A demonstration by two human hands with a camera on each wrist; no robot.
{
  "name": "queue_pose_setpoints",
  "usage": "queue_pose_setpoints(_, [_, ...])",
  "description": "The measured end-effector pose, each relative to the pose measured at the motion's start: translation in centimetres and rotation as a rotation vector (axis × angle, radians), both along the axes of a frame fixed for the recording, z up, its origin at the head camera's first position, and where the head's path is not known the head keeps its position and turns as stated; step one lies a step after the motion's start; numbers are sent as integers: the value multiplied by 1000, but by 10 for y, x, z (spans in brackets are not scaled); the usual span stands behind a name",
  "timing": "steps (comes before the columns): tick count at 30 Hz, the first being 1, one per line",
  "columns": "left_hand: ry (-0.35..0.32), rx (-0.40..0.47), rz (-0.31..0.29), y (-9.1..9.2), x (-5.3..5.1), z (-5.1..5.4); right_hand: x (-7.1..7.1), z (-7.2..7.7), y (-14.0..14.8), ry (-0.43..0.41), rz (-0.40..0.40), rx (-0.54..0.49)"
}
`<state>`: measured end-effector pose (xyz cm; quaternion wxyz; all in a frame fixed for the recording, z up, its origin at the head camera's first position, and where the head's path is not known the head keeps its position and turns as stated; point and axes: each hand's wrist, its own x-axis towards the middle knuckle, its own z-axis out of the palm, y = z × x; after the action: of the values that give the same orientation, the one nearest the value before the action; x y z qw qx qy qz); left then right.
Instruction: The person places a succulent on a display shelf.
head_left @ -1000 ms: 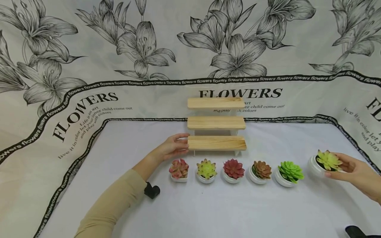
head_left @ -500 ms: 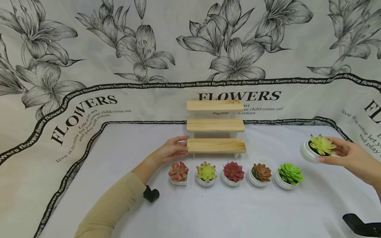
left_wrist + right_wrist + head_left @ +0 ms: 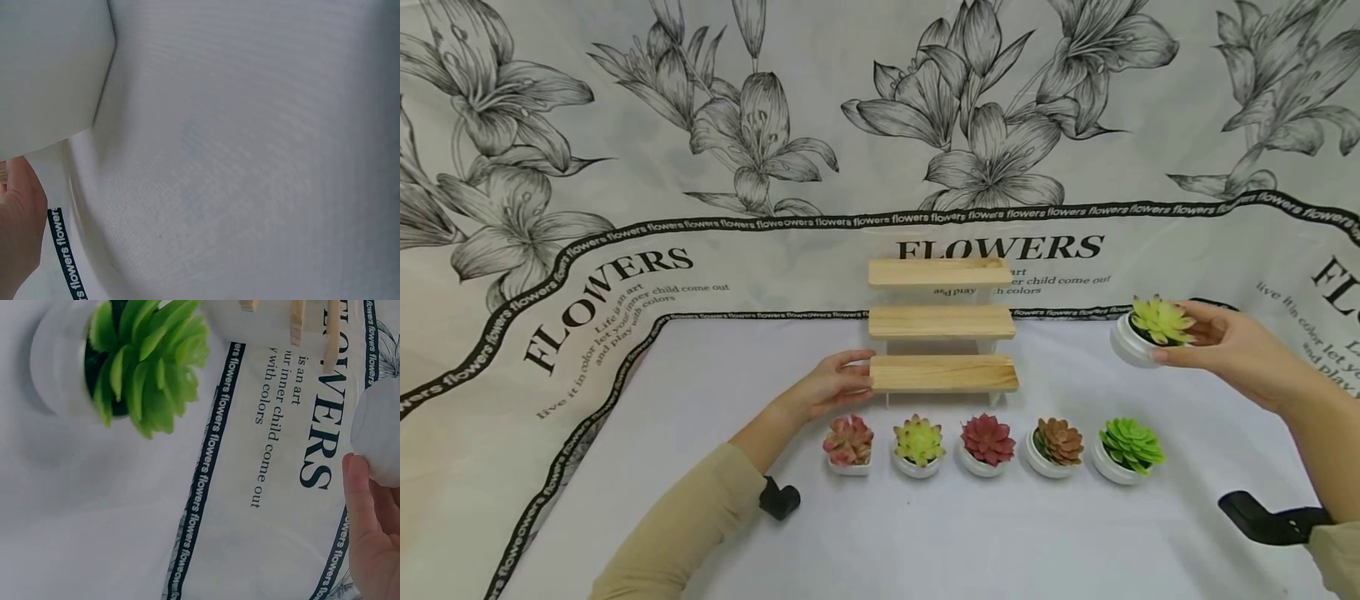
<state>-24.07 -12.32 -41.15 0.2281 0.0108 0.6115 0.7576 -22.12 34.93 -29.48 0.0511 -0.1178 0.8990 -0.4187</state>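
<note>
Succulent (image 3: 1157, 322) aloft, 5 pots (image 3: 987, 465) nr shelf (image 3: 943, 373)

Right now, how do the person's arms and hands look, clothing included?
The left hand and right hand wear no gloves. The left sleeve is plain beige, as is the right sleeve, only partly in view. A stubby black piece shows near the left wrist, a longer black piece near the right. No cables show.

A yellow-green potted succulent (image 3: 1152, 325) is held by the right hand (image 3: 1236, 350), a three-tier wooden stand (image 3: 943, 373) by the left hand (image 3: 831, 385); five potted succulents (image 3: 988, 440) are lined up on the worktop (image 3: 940, 533).
</note>
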Motion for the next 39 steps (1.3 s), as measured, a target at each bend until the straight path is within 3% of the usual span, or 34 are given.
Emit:
queue_pose_setpoints(8, [4, -12, 7, -1, 0, -1, -14, 18, -29, -62, 51, -78])
queue_pose_setpoints(16, [11, -1, -1, 2, -1, -1, -26, 29, -55, -130, 40, -25])
queue_pose_setpoints(27, [8, 5, 25, 0, -1, 1, -45, 38, -95, -123, 24, -103])
queue_pose_setpoints(39, [20, 2, 5, 1, 0, -1, -63, 39, -137, -100, 51, -169])
